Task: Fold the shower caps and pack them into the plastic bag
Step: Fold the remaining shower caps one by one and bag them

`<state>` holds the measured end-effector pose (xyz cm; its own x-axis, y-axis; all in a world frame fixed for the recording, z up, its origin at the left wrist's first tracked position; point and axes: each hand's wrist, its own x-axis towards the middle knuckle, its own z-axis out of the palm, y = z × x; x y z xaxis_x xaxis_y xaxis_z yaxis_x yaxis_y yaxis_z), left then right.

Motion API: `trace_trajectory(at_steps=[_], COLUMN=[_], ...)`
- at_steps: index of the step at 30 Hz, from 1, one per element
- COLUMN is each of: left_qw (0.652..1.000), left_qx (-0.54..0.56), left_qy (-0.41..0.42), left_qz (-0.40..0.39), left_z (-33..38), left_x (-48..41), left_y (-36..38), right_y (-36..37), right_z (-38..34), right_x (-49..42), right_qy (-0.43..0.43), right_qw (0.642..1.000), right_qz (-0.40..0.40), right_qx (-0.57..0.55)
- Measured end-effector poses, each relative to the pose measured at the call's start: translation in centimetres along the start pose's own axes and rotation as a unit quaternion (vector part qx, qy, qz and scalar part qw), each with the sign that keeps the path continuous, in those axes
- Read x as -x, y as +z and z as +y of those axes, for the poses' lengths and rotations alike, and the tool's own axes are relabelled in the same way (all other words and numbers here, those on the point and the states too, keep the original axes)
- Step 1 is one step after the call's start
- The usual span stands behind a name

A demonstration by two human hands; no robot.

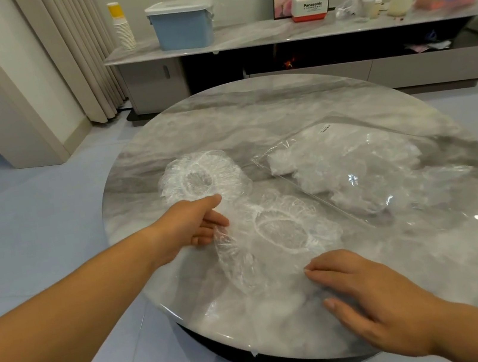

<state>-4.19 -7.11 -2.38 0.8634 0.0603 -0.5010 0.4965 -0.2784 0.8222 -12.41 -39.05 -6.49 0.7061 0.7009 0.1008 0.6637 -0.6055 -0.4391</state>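
Two clear shower caps lie on the round marble table. The far cap sits left of centre. The near cap is spread out in front of me, with its elastic ring facing up. My left hand pinches the near cap's left edge between thumb and fingers. My right hand lies flat with straight fingers on the cap's thin film near the table's front edge. A clear plastic bag holding several folded caps lies to the right.
Behind the table runs a low cabinet with a blue lidded bin, stacked paper cups, a white and red box and other clutter. Curtains hang at the back left. Tiled floor surrounds the table.
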Motion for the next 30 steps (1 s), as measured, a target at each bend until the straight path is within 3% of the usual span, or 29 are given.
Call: trace_trajectory(at_steps=[5,14,16,18,20,22,24,26,30], left_qw=[0.989,0.982,0.968,0.924,0.881,0.844,0.796,0.768,0.777], left_qx=[-0.066,-0.038,-0.156,-0.307,-0.379,-0.391,-0.420,-0.452,-0.448], left_qy=[0.112,0.095,0.089,0.118,0.230,0.363,0.435,0.451,0.442], left_qz=[0.075,0.157,0.175,0.197,0.164,0.054,-0.025,-0.048,-0.022], left_z=[1.5,-0.5,-1.0,-1.6,-2.0,-2.3,-2.9,-3.7,-5.2], left_x=[-0.6,-1.8,-1.7,-1.2,0.0,1.5,2.7,3.1,3.0], left_y=[-2.1,-3.6,-3.3,-2.2,-0.6,0.9,2.4,3.5,4.5], right_y=[0.4,0.6,0.6,0.5,0.3,0.2,0.2,0.1,-0.1], right_z=[-0.1,-0.1,-0.1,-0.1,-0.3,-0.4,-0.6,-0.8,-1.0], right_x=[-0.1,-0.3,-0.4,-0.4,-0.4,-0.4,-0.4,-0.2,0.2], right_qy=[-0.011,-0.026,-0.029,-0.026,-0.022,-0.019,-0.019,-0.024,-0.031], right_qw=[1.000,0.999,0.999,0.999,0.999,0.999,0.999,0.999,0.999], right_qz=[-0.017,-0.021,-0.020,-0.014,0.000,0.017,0.026,0.029,0.011], right_qx=[0.005,0.029,0.034,0.036,0.041,0.044,0.034,0.025,0.000])
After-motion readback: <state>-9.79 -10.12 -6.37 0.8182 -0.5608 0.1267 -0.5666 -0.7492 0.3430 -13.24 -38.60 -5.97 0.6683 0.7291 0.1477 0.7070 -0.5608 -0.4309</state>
